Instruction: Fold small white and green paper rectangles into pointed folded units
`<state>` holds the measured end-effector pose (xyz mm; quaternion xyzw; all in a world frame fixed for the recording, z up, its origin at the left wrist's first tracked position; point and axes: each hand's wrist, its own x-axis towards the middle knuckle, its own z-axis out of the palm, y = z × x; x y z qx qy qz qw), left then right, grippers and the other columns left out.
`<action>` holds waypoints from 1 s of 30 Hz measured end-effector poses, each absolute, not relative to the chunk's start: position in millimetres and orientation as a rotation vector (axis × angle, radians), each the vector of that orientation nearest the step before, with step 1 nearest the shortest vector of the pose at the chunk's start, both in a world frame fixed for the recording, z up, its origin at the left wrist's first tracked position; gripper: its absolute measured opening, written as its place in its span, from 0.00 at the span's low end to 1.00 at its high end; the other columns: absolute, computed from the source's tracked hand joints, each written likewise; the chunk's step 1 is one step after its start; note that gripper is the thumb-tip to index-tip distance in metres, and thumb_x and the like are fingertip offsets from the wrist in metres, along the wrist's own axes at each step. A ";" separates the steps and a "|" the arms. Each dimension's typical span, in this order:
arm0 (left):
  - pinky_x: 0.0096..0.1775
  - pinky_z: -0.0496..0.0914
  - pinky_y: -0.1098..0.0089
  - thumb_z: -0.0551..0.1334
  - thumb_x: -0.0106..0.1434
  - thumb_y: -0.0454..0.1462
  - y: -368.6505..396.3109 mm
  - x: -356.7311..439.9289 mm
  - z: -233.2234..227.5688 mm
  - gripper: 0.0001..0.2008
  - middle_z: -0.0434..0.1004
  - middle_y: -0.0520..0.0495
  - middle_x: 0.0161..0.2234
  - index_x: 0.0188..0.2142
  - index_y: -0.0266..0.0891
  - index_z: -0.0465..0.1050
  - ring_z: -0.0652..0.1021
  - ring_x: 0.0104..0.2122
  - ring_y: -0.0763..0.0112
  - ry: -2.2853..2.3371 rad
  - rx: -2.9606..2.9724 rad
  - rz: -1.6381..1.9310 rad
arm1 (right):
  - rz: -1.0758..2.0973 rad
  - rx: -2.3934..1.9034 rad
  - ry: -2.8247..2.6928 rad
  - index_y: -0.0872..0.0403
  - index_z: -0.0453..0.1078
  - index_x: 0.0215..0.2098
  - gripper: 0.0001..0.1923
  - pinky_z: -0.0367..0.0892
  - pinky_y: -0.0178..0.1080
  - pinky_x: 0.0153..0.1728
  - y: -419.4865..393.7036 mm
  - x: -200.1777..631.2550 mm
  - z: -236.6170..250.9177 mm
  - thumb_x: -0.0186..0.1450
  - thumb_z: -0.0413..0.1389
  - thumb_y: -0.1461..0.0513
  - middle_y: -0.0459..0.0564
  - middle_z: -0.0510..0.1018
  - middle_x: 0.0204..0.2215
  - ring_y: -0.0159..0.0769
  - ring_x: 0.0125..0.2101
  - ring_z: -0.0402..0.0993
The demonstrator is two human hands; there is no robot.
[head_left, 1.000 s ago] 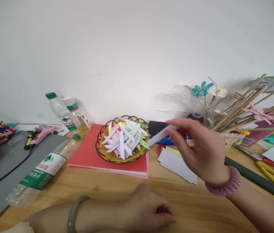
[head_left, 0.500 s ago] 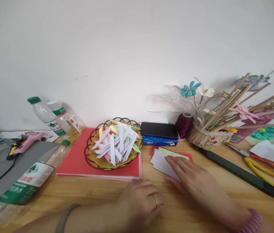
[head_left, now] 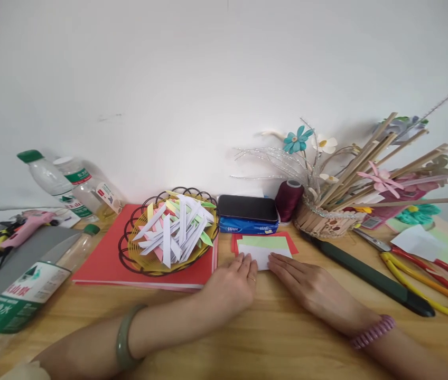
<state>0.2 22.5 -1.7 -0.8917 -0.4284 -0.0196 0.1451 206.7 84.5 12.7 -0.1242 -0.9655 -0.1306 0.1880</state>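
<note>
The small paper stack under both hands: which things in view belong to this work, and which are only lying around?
In use:
left hand, fingertips on the white sheet
right hand, fingertips at the same sheet
green sheet and red sheet beneath it
wire basket of folded paper strips

Lying about:
water bottles
pink glue gun
phone on tissue pack
thread spool
yellow-handled pliers

White paper slip (head_left: 262, 257) at the fingertips of both hands, on light green paper (head_left: 266, 242) over red paper (head_left: 293, 244). Left of left hand (head_left: 230, 285): red folder (head_left: 107, 261), black wire basket (head_left: 127, 248) with yellow lining, holding white, pink and green folded strips (head_left: 174, 229). Left wrist: grey-green bangle (head_left: 123, 338). Right wrist, behind right hand (head_left: 313, 287): pink coiled band (head_left: 372, 332). Beyond the fingertips: blue tissue pack (head_left: 248, 227), maroon thread spool (head_left: 288, 199).
</note>
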 end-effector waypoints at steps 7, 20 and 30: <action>0.45 0.72 0.66 0.55 0.65 0.32 31.2 0.5 5.3 0.11 0.75 0.37 0.46 0.45 0.29 0.71 0.76 0.46 0.62 -1.413 -2.553 -0.152 | -0.151 -0.506 -2.599 0.61 0.65 0.50 0.18 0.73 0.39 0.39 86.4 212.9 8.1 0.67 0.39 0.70 0.58 0.78 0.39 0.36 0.39 0.76; 0.46 0.69 0.68 0.56 0.65 0.31 48.0 -0.5 0.1 0.06 0.76 0.41 0.42 0.37 0.32 0.72 0.74 0.45 0.64 -1.383 -2.541 -0.131 | -0.126 -0.697 -2.528 0.62 0.68 0.48 0.18 0.70 0.49 0.45 102.3 210.7 -2.7 0.68 0.46 0.59 0.61 0.75 0.45 0.45 0.45 0.72; 0.37 0.73 0.69 0.54 0.65 0.28 41.8 -3.1 21.9 0.08 0.77 0.44 0.30 0.33 0.31 0.71 0.77 0.32 0.68 -1.355 -2.427 -0.376 | -0.284 -0.612 -2.517 0.61 0.70 0.46 0.16 0.68 0.49 0.46 97.5 214.8 9.1 0.69 0.43 0.63 0.59 0.75 0.46 0.45 0.48 0.69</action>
